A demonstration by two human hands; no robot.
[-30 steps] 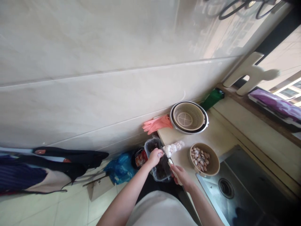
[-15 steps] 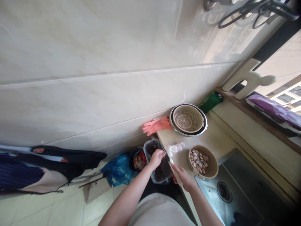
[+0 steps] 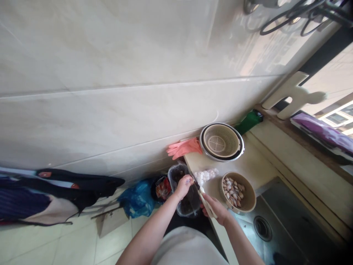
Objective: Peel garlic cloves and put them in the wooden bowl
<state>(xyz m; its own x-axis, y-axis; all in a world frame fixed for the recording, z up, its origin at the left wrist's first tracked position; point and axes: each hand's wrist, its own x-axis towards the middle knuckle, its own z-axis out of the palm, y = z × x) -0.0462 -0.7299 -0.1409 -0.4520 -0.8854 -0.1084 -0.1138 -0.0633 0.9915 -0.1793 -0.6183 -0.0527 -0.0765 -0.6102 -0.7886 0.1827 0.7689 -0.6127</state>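
Note:
My right hand [image 3: 217, 209] is wrapped round the cream handle of a knife [image 3: 207, 203], whose dark, narrow blade points up and left. Close to the blade tip, my left hand [image 3: 183, 187] pinches a small white-and-purple piece that looks like a garlic clove, mostly hidden by the fingers. Below both hands stands a bin [image 3: 172, 173] lined with clear plastic, dark scraps inside. Several white garlic bulbs [image 3: 205, 176] lie on the counter edge just beyond the knife. To their right, a beige bowl [image 3: 252, 200] holds many garlic cloves [image 3: 233, 191].
A beige colander [image 3: 220, 141] sits in a metal-rimmed bowl by the wall, pink rubber gloves [image 3: 183, 148] beside it. Behind stands a green bottle [image 3: 249, 121]. The steel sink [image 3: 248, 221] is at right. A blue plastic bag [image 3: 138, 198] lies left of the bin.
The hands hold nearly the same positions, with the knife still against the left fingertips. The view has shifted very slightly.

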